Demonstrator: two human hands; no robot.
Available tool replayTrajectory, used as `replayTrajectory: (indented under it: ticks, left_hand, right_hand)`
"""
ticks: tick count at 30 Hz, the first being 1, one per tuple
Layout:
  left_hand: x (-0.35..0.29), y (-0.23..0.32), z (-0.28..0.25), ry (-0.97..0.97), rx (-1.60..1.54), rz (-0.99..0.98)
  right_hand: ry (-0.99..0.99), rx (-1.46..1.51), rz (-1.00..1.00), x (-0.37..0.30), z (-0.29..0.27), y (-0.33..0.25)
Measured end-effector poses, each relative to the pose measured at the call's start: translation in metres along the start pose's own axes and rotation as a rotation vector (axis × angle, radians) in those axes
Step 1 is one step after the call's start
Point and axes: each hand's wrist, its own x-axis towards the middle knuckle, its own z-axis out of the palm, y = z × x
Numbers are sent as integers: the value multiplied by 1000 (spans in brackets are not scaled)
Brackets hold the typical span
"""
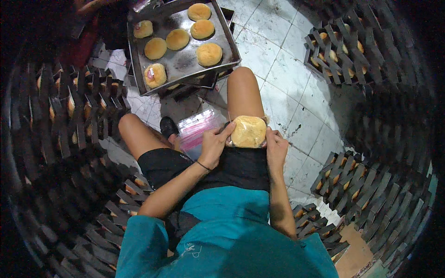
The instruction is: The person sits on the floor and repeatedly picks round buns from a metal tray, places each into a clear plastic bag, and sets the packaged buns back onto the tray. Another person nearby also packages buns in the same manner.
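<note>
A round golden bun in a clear plastic bag (249, 131) rests on my right thigh. My left hand (214, 143) grips the bag's left edge, thumb and fingers pinching the plastic. At the bag's right edge my right hand (276, 147) holds the other side. A stack of clear plastic bags with pink print (197, 131) lies between my legs, just left of the bun. Further ahead a dark metal baking tray (185, 60) carries several unwrapped buns, and one bun (155, 75) at its near left corner has a pink label on it.
Dark plastic crates (79, 111) holding wrapped buns surround me on the left, right (345, 51) and lower right (352, 185). White floor tiles (287, 69) show ahead on the right. A black shoe (168, 126) sits near my left knee. More trays lie under the top tray.
</note>
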Motion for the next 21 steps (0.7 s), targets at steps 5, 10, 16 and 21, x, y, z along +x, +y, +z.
replayTrajectory:
  ticks: [5,10,16,21]
  left_hand:
    - [-17,27,15,145,566,831]
    - [-24,11,3,-124,1171,1214]
    - [50,36,-61,-43,58,429]
    - [122,100,-100,100,-34,592]
  right_hand:
    - [-25,-65,14,10,3,-12]
    - [-92,69,-55,14,14,-43]
    - [-365,76,-230,42,81,-73]
    - [-701,217,-89,118,205,-91]
